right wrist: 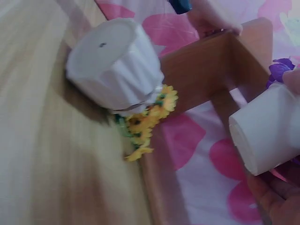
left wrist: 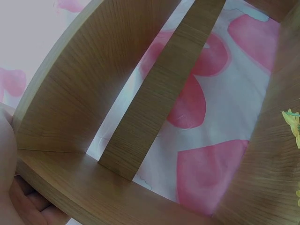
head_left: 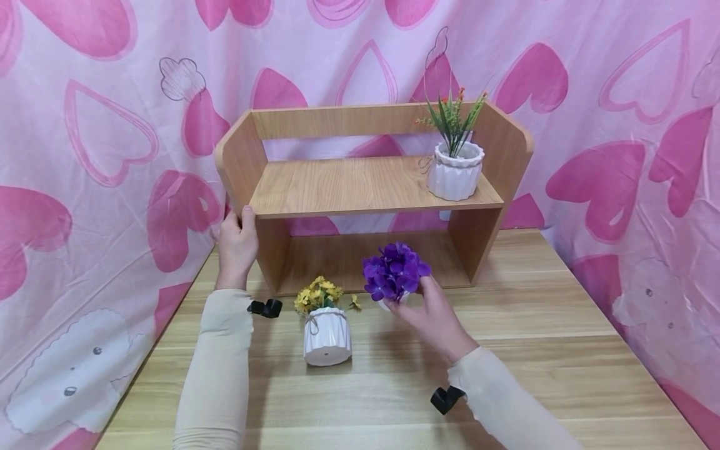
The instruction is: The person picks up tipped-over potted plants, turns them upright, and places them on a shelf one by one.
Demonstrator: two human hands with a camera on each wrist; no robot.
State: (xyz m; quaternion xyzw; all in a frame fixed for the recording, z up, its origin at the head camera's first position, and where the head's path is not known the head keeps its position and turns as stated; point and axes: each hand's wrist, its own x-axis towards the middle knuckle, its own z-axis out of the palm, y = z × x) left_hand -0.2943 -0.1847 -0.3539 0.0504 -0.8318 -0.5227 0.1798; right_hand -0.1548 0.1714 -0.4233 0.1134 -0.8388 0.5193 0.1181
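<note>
My left hand (head_left: 236, 244) grips the left side panel of a two-tier wooden shelf (head_left: 337, 184). In the left wrist view, its fingers (left wrist: 35, 206) wrap round the panel's edge. My right hand (head_left: 430, 315) holds a potted purple flower (head_left: 395, 272) in front of the lower tier. Its smooth white pot (right wrist: 269, 129) lies tilted between thumb and fingers in the right wrist view, while the hand hides most of it from the head view. A potted yellow flower (head_left: 327, 337) in a fluted white pot lies tipped on the table between my hands, its blooms toward the shelf.
A white pot of green grass with orange blooms (head_left: 455, 170) stands at the right end of the upper tier. The wood-grain table (head_left: 540, 375) carries the shelf at its back. Behind hangs a pink heart-patterned curtain (head_left: 349, 56), which also runs along both sides.
</note>
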